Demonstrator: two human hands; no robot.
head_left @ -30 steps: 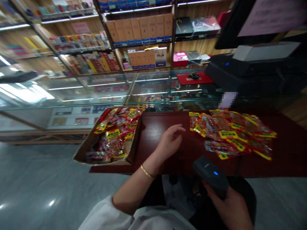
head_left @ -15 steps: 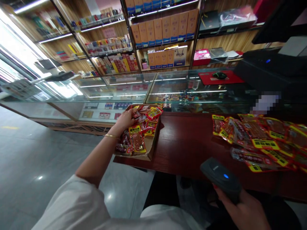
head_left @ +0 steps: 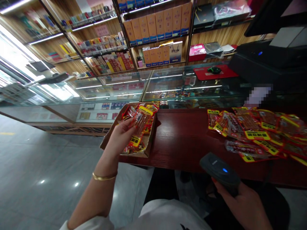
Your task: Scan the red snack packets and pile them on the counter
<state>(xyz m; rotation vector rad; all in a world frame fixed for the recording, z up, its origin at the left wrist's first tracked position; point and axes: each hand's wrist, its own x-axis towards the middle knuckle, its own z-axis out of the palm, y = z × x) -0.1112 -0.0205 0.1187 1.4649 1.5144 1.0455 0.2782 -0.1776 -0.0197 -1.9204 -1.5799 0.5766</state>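
My left hand (head_left: 123,135) pinches a snack packet (head_left: 143,123) with a clear front and yellow label bands at both ends. It is lifted just over an open cardboard box (head_left: 151,140), where more red and yellow packets lie. The box sits at the left end of a dark red wooden table (head_left: 178,134). Low on the right, my right hand (head_left: 242,203) is wrapped round a black barcode scanner (head_left: 219,171) with a blue light lit. The scanner points up and left, beyond the table's front edge.
Several snack packets (head_left: 256,131) lie piled on the table's right side. Behind stands a glass display counter (head_left: 172,84), bearing a red mouse pad (head_left: 203,73) and a mouse (head_left: 214,70). A dark checkout machine (head_left: 261,68) is at the right. Shelves with boxes (head_left: 155,27) line the back.
My left hand has come up out of the box and nearer to me, with a snack packet now in its fingers. My right hand keeps the scanner in nearly the same place.
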